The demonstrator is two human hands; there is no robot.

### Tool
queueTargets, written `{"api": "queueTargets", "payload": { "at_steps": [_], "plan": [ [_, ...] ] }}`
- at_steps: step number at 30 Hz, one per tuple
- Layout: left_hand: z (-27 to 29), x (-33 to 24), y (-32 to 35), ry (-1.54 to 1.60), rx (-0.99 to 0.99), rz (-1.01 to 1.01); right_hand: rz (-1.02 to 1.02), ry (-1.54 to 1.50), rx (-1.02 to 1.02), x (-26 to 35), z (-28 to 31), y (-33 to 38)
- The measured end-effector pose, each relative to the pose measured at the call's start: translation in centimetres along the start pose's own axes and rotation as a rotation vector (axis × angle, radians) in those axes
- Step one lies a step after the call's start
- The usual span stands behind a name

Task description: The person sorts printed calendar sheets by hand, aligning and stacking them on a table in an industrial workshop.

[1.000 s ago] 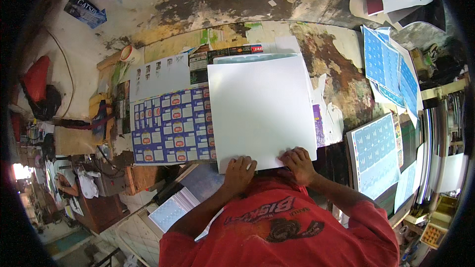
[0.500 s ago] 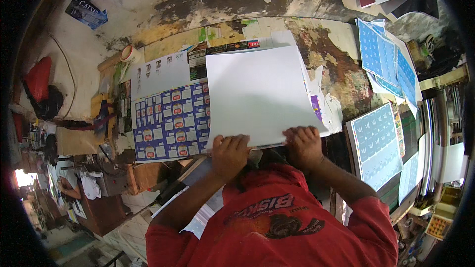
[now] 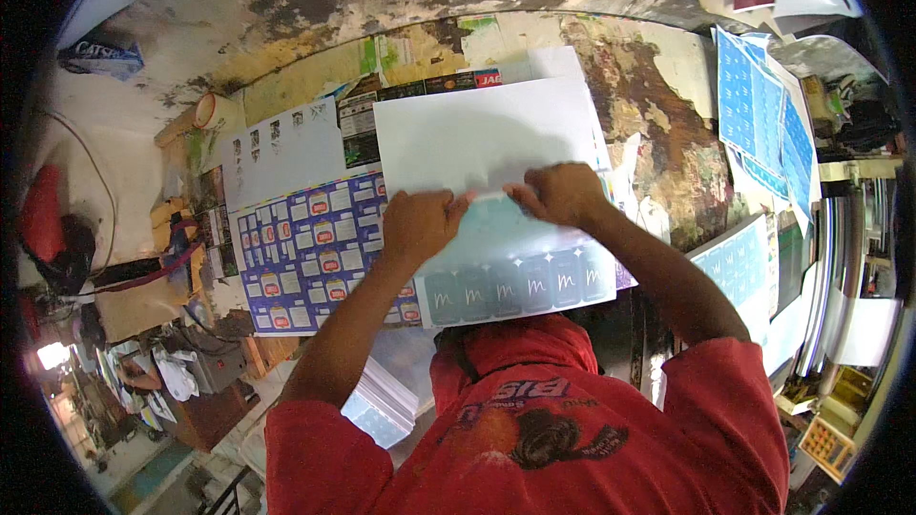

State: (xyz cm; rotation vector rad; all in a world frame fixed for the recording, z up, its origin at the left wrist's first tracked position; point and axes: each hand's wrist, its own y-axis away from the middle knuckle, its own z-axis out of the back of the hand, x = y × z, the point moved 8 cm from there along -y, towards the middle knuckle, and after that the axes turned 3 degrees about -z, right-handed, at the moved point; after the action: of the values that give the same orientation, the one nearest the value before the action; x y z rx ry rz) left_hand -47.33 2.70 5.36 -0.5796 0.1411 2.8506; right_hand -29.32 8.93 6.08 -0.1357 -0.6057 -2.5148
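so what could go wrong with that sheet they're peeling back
Both hands, left hand and right hand, pinch the white sheet at its lifted edge, so it might crease or tear there. The printed sheet beneath could shift out of line. The stack near the left elbow could get knocked.

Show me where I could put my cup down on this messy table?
Bare worn tabletop lies between the white sheet and the blue sheets. Elsewhere it is crowded: both hands peel that sheet, with sticker sheets alongside.

Even, soft light over my bench — white sheet (image 3: 482, 133) glares slightly, edges bend and darken, corners black.
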Motion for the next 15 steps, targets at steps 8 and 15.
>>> {"api": "queueTargets", "payload": {
  "at_steps": [8,15],
  "plan": [
    [-2.7,-3.3,6.4,-0.046,0.063,-0.018,0.188,-0.102,-0.276,2.1,-2.2,7.2],
    [-4.3,-4.1,8.1,0.103,0.168,-0.002,0.202,-0.173,-0.233,2.0,-4.3,8.9]
  ]
}}
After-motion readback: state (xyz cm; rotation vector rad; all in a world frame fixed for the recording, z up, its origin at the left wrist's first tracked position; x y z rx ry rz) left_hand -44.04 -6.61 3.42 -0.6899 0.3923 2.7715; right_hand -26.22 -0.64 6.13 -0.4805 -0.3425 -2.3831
